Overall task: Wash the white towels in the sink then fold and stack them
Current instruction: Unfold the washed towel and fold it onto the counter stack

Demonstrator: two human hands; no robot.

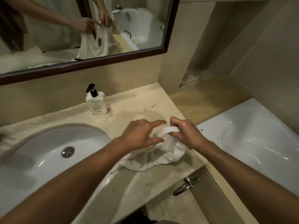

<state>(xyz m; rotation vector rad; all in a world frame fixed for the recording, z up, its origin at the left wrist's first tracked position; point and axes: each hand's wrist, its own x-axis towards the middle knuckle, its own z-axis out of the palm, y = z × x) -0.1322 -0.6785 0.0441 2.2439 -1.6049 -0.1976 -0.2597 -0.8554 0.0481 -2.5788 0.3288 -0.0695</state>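
Folding step, judged: white towel [155, 152] lies bunched on the worktop [129, 109] right of the sink [48, 143], lower centre; right hand [186, 133] pinches its edge, left hand [142, 135] spread flat on it; next, spread and square.

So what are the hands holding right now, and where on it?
The right hand grips the white towel by its bunched top edge; the left hand, fingers spread, rests on it.
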